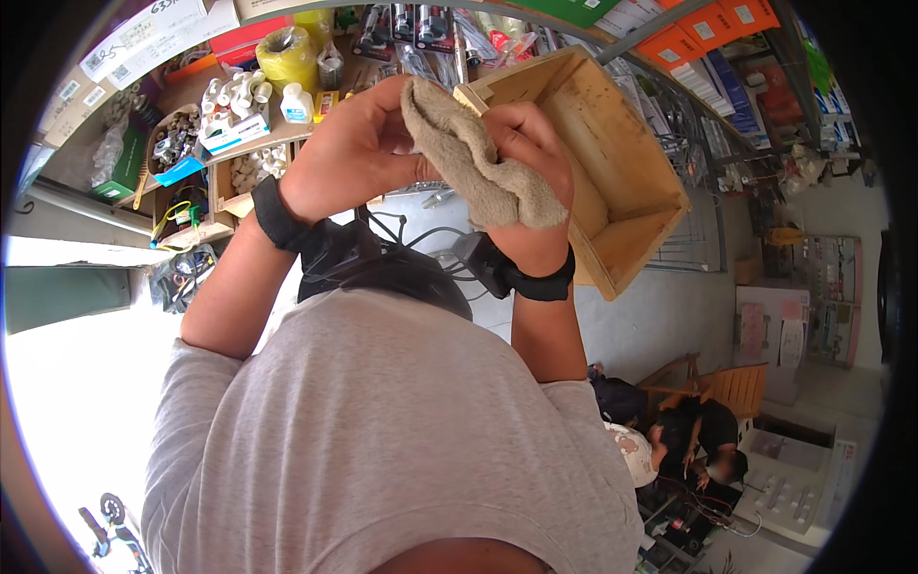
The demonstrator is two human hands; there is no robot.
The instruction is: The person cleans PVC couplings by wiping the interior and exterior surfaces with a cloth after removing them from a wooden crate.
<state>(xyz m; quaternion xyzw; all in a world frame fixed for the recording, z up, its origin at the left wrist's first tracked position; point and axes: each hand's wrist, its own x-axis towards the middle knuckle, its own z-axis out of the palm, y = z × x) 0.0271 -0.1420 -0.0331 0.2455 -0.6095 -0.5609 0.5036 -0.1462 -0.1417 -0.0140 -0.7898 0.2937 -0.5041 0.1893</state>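
Observation:
A folded tan terry cloth [459, 154] is held up between my two hands, in front of the shelf. My left hand [351, 147] grips its left side, the thumb against the near face and the fingers partly hidden behind it. Curled fingers of my right hand [534, 154] hold the right side, and the lower fold drapes over that palm. Just beyond my right hand is an open wooden box [624, 143], tilted, its bare inner boards showing. What it rests on is hidden.
White pipe fittings fill a carton [237, 136] on the shelf, left of a white bottle [296, 104] and wrapped yellow rolls [287, 57]. Metal fittings fill a blue carton [179, 172]. Black cables [430, 233] hang near my waist. Other people [706, 430] are at lower right beside a wooden chair [735, 391].

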